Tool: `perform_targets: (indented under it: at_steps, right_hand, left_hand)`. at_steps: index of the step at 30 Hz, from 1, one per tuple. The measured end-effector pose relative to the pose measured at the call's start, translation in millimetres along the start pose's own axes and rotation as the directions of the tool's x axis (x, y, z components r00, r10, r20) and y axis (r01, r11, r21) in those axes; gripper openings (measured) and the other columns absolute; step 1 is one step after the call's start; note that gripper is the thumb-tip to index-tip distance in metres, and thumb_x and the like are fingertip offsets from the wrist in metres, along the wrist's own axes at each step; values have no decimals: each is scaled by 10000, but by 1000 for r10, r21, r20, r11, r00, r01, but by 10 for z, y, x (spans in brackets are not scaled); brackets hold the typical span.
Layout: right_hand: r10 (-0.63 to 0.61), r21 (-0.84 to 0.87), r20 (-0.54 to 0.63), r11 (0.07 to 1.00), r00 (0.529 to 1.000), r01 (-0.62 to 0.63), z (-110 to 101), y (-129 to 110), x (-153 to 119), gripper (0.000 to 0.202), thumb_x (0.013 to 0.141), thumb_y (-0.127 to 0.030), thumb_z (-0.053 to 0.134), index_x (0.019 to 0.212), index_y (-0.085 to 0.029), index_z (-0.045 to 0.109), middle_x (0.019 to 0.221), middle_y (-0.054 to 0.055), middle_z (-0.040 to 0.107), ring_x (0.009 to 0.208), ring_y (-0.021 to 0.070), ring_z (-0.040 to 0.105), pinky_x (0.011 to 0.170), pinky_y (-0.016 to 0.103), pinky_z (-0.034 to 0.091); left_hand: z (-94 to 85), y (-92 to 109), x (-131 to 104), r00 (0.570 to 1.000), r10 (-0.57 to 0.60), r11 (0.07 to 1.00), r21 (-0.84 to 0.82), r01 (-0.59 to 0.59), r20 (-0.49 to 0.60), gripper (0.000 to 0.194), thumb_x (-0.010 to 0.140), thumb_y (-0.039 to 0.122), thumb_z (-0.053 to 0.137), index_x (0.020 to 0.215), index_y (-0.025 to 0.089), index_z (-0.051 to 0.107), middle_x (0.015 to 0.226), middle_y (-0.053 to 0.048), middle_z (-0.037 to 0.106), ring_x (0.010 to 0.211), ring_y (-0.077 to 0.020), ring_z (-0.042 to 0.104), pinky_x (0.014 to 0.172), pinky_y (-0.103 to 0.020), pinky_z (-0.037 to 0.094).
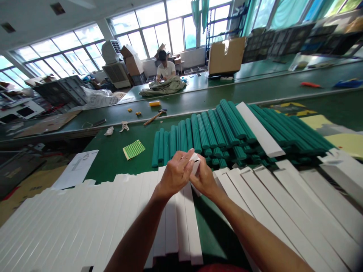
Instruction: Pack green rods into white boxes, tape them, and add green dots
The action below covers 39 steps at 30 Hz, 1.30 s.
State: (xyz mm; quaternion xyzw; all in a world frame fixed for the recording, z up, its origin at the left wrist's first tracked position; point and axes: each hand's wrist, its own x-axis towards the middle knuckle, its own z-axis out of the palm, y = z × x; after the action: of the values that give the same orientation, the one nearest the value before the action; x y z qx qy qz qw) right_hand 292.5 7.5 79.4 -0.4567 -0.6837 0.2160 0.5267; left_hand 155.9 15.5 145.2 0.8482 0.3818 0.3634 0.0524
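Carton, white (195,168): left hand (176,170) and right hand (204,175) are clamping its end between them, apparently working the flap (194,156); the next move is seemingly calling for firm thumb pressure. Green ribbed rods (204,130) are lying just beyond.

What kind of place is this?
It looks like a factory or workshop: there's a long green workbench across the room, a big stack of matching ribbed green rods, and many narrow white cartons laid side by side.

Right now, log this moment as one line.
left hand: holding white carton at end | right hand: same carton | beyond hands: stacked green ribbed rods | both sides: long white cartons
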Motion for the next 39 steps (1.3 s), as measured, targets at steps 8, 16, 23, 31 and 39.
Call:
perform_targets:
  at_steps: [8, 16, 23, 31, 39]
  right_hand:
    - [-105, 6, 24, 994, 994, 105, 0, 122, -11, 594, 825, -287, 544, 1351, -150, 305, 1191, 176, 594, 1030, 273, 638, 816, 399, 552]
    - [-194, -28, 24, 981, 981, 194, -16, 154, -4, 624, 831, -227, 498, 1398, -150, 250, 1264, 195, 521, 1116, 279, 587, 888, 437, 532]
    - [-249, 21, 54, 968, 967, 248, -24, 103, 47, 589, 832, -171, 479, 1384, -153, 273, 1295, 200, 501, 1180, 279, 544, 950, 450, 498]
    - [307, 201, 90, 926, 948, -319, -295, 427, -328, 575, 841, -353, 534, 1371, -163, 416, 1339, 135, 544, 1161, 237, 572, 961, 384, 486]
    - [816, -188, 30, 572, 577, -799, -229, 1019, -663, 301, 874, -254, 427, 934, -107, 682, 534, 38, 628, 369, 134, 523, 462, 244, 428]
  left_hand:
    - [-188, 207, 145, 974, -22, 982, 187, -21, 226, 405, 992, 272, 343, 1331, 134, 518, 1198, -154, 611, 1105, -228, 614, 934, -408, 537]
    - [-9, 179, 47, 970, 71, 919, 364, -155, 233, 434, 987, 235, 361, 1364, 35, 442, 1440, -234, 456, 1327, -302, 469, 1029, -467, 480]
    - [118, 116, -67, 979, 127, 922, 344, -176, 160, 439, 971, 184, 366, 1386, 49, 413, 1463, -209, 439, 1396, -288, 379, 1090, -487, 407]
    - [67, 42, -172, 994, 62, 982, 173, -77, 89, 428, 975, 145, 350, 1397, 90, 397, 1449, -222, 451, 1385, -257, 399, 1030, -441, 419]
    - [2, 129, -267, 987, 130, 985, 99, -139, 94, 408, 958, 105, 382, 1362, 72, 426, 1424, -231, 477, 1378, -236, 411, 1023, -413, 411]
